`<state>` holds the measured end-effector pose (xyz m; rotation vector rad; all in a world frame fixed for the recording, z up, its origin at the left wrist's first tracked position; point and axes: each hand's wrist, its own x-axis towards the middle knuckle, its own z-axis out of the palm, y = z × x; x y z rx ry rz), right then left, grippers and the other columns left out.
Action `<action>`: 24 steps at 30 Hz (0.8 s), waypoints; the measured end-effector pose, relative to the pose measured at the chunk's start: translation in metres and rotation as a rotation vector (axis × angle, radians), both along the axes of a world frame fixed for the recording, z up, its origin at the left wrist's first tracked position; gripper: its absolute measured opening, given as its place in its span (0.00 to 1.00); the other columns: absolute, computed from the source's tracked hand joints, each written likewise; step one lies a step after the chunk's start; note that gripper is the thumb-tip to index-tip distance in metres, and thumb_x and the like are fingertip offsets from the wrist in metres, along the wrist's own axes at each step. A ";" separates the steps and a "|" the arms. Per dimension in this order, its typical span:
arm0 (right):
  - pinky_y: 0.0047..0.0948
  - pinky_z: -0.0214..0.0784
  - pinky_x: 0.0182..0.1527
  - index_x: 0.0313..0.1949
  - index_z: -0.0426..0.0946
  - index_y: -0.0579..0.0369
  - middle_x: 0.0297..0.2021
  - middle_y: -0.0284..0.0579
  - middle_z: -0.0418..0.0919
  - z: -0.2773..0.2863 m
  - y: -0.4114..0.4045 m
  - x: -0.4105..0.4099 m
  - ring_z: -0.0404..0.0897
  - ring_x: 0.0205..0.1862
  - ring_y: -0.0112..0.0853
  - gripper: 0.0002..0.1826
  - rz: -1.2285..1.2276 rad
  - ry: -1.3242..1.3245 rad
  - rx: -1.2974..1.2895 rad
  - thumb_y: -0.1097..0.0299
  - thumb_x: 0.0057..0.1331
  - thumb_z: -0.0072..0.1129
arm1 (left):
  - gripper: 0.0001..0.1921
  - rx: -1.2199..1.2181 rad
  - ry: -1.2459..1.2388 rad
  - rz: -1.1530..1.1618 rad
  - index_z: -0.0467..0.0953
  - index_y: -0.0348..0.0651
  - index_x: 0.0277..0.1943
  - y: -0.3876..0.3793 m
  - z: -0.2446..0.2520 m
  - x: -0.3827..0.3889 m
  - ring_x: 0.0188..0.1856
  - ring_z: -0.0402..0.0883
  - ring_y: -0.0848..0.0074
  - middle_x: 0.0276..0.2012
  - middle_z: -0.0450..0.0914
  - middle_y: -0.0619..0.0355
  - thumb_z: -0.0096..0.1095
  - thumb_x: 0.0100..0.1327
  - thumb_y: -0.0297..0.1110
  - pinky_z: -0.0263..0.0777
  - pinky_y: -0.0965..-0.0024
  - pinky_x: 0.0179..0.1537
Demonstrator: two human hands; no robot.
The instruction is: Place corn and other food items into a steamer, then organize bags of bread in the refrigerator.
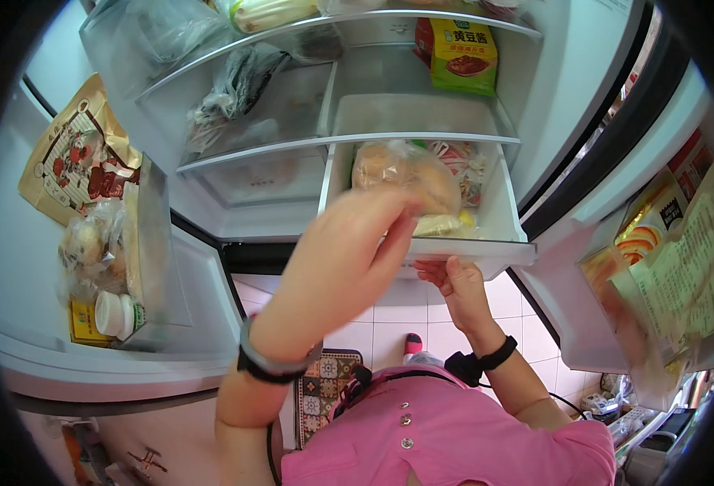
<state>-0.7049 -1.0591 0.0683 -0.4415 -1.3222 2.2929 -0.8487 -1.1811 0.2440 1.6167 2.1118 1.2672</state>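
An open refrigerator drawer [471, 248] is pulled out before me. In it lie a clear plastic bag of round, light-brown food [405, 170], a red and white patterned package [457, 161] and a pale yellow item [439, 225]. My left hand [351, 255], slightly blurred, is raised over the drawer's front left part; its fingertips point down near the bag, and whether they touch it I cannot tell. My right hand [457, 282] is at the drawer's front edge from below, with its thumb up and fingers partly curled. Whether it grips the edge is unclear.
Glass shelves above hold plastic bags [235, 91] and a green and yellow sauce pouch [465, 58]. The open left door [193, 304] carries a gold pouch [80, 155], bagged food and white bottles [114, 314]. Packages [676, 267] fill the right door's bin. A patterned mat [326, 389] lies on the tiled floor.
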 end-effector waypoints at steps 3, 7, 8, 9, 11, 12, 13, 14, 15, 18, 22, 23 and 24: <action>0.34 0.70 0.52 0.50 0.74 0.66 0.46 0.52 0.80 -0.004 0.001 0.001 0.79 0.50 0.38 0.27 0.052 0.021 0.033 0.49 0.73 0.43 | 0.09 -0.130 0.415 -0.026 0.78 0.34 0.39 0.064 -0.012 -0.039 0.36 0.79 0.52 0.35 0.79 0.42 0.55 0.61 0.30 0.73 0.59 0.39; 0.33 0.69 0.52 0.48 0.76 0.66 0.46 0.52 0.80 -0.006 0.002 0.005 0.79 0.49 0.36 0.27 0.087 0.021 0.043 0.50 0.73 0.43 | 0.12 -0.618 0.643 -0.039 0.82 0.38 0.32 0.115 -0.057 -0.082 0.33 0.81 0.51 0.31 0.81 0.42 0.53 0.58 0.35 0.74 0.55 0.37; 0.33 0.69 0.53 0.47 0.76 0.66 0.46 0.51 0.80 -0.007 0.003 0.006 0.79 0.49 0.35 0.27 0.094 0.022 0.035 0.50 0.73 0.43 | 0.12 -0.615 0.648 -0.041 0.82 0.38 0.32 0.121 -0.068 -0.084 0.33 0.81 0.51 0.31 0.81 0.42 0.53 0.58 0.35 0.74 0.55 0.37; 0.33 0.69 0.53 0.47 0.76 0.66 0.46 0.51 0.80 -0.006 0.004 0.007 0.79 0.49 0.35 0.27 0.092 0.029 0.034 0.50 0.73 0.43 | 0.13 -0.617 0.707 -0.088 0.82 0.37 0.34 0.123 -0.078 -0.087 0.36 0.82 0.52 0.34 0.82 0.43 0.56 0.57 0.37 0.75 0.56 0.40; 0.32 0.69 0.53 0.46 0.77 0.65 0.45 0.50 0.81 -0.006 0.002 0.007 0.79 0.48 0.34 0.25 0.118 0.002 0.023 0.52 0.73 0.43 | 0.15 -0.627 0.773 -0.141 0.82 0.35 0.37 0.126 -0.097 -0.097 0.39 0.82 0.54 0.36 0.82 0.43 0.59 0.55 0.39 0.76 0.58 0.43; 0.32 0.69 0.53 0.46 0.77 0.65 0.45 0.50 0.81 -0.006 0.003 0.008 0.79 0.48 0.34 0.25 0.107 0.007 0.019 0.52 0.73 0.43 | 0.13 -0.600 0.769 -0.130 0.82 0.38 0.34 0.132 -0.101 -0.099 0.35 0.82 0.53 0.33 0.82 0.44 0.56 0.56 0.39 0.75 0.57 0.39; 0.32 0.69 0.53 0.46 0.77 0.64 0.44 0.49 0.81 -0.006 0.005 0.008 0.79 0.48 0.34 0.24 0.124 0.005 0.027 0.53 0.74 0.43 | 0.13 -0.573 0.764 -0.119 0.82 0.40 0.30 0.136 -0.104 -0.101 0.32 0.81 0.53 0.30 0.82 0.44 0.53 0.56 0.39 0.74 0.56 0.35; 0.32 0.69 0.53 0.45 0.77 0.64 0.44 0.49 0.81 -0.006 0.006 0.008 0.78 0.48 0.33 0.22 0.142 0.004 0.034 0.55 0.74 0.43 | 0.13 -0.574 0.772 -0.126 0.82 0.40 0.30 0.138 -0.108 -0.102 0.32 0.81 0.53 0.30 0.82 0.44 0.53 0.56 0.39 0.74 0.56 0.35; 0.32 0.69 0.53 0.45 0.77 0.64 0.44 0.49 0.81 -0.007 0.008 0.009 0.78 0.48 0.33 0.22 0.128 0.008 0.033 0.55 0.74 0.43 | 0.13 -0.642 0.710 -0.051 0.81 0.37 0.34 0.141 -0.108 -0.098 0.36 0.82 0.52 0.34 0.82 0.42 0.57 0.56 0.39 0.75 0.58 0.39; 0.32 0.69 0.52 0.46 0.77 0.63 0.44 0.48 0.81 -0.007 0.010 0.010 0.78 0.48 0.33 0.20 0.134 0.014 0.037 0.57 0.74 0.43 | 0.15 -0.636 0.738 0.002 0.79 0.32 0.37 0.142 -0.112 -0.094 0.40 0.82 0.52 0.38 0.81 0.38 0.61 0.55 0.37 0.76 0.59 0.43; 0.31 0.69 0.52 0.46 0.77 0.63 0.43 0.48 0.81 -0.006 0.003 0.009 0.78 0.48 0.32 0.19 0.170 0.047 0.043 0.59 0.74 0.42 | 0.14 -0.526 0.808 -0.065 0.79 0.34 0.37 0.131 -0.133 -0.110 0.39 0.82 0.57 0.34 0.81 0.43 0.61 0.54 0.37 0.74 0.60 0.39; 0.31 0.69 0.52 0.46 0.77 0.63 0.43 0.48 0.81 -0.005 0.000 0.007 0.78 0.48 0.32 0.19 0.182 0.050 0.039 0.59 0.74 0.43 | 0.13 -0.515 0.804 -0.079 0.80 0.36 0.37 0.125 -0.136 -0.114 0.38 0.82 0.58 0.33 0.81 0.45 0.61 0.54 0.37 0.74 0.61 0.38; 0.31 0.69 0.52 0.46 0.77 0.63 0.43 0.48 0.81 -0.008 0.006 0.010 0.78 0.48 0.32 0.19 0.161 0.046 0.043 0.59 0.74 0.43 | 0.16 -0.494 0.562 0.013 0.78 0.35 0.40 0.129 -0.118 -0.094 0.38 0.82 0.60 0.33 0.81 0.45 0.64 0.52 0.38 0.73 0.62 0.39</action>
